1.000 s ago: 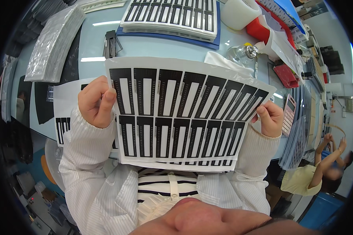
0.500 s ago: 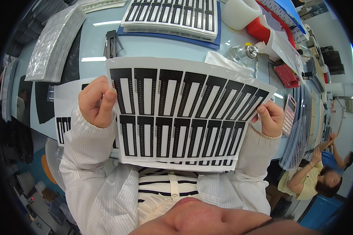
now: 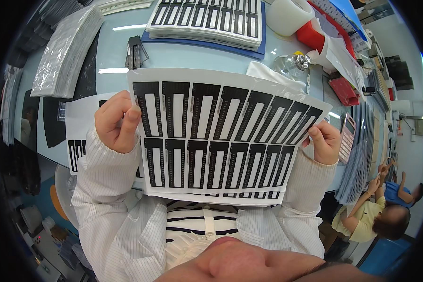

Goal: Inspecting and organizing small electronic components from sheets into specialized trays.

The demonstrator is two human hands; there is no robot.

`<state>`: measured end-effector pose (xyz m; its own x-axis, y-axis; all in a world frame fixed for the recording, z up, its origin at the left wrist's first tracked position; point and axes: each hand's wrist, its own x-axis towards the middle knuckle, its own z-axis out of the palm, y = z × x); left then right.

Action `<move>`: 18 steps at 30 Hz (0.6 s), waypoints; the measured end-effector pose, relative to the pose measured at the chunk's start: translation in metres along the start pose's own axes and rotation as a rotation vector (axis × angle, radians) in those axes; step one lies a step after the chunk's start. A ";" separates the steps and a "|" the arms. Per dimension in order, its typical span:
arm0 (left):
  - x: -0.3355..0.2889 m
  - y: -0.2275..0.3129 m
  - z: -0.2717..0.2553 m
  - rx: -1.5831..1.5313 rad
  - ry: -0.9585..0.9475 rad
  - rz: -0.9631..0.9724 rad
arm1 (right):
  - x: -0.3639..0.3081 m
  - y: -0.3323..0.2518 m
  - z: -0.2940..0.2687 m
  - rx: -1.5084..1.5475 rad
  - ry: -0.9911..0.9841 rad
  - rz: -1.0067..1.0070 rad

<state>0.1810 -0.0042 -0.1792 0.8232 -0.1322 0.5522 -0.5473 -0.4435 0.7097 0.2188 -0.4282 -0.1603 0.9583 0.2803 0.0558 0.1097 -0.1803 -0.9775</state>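
Observation:
A white sheet (image 3: pixel 221 145) printed with rows of black rectangular frames is held up in front of me, tilted and slightly curved. My left hand (image 3: pixel 118 121) pinches its left edge, thumb on the front face. On the right edge, my right hand (image 3: pixel 324 141) grips it the same way, fingers mostly behind. Another printed edge shows below the sheet's bottom, so more than one layer may be there. Under my left forearm lies another printed sheet (image 3: pixel 76 122), partly covered by my sleeve.
At the back, a stack of similar sheets (image 3: pixel 204 35) rests on a blue board. A plastic-wrapped bundle (image 3: pixel 66 54) lies left. Rightward are a tape roll (image 3: pixel 289 16), a glass bottle (image 3: pixel 289 65), a pink calculator (image 3: pixel 348 136) and clear strips (image 3: pixel 357 174). Two people (image 3: pixel 373 218) are beyond.
My hands and the held sheet stay practically still. At the far right, the two people have shifted their heads and arms.

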 end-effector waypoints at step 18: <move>0.000 0.001 0.001 -0.028 0.026 -0.008 | 0.001 0.002 0.001 -0.049 0.004 -0.033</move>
<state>0.1809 -0.0060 -0.1790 0.8237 -0.1055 0.5571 -0.5448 -0.4197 0.7260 0.2192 -0.4272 -0.1624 0.9551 0.2829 0.0884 0.1534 -0.2167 -0.9641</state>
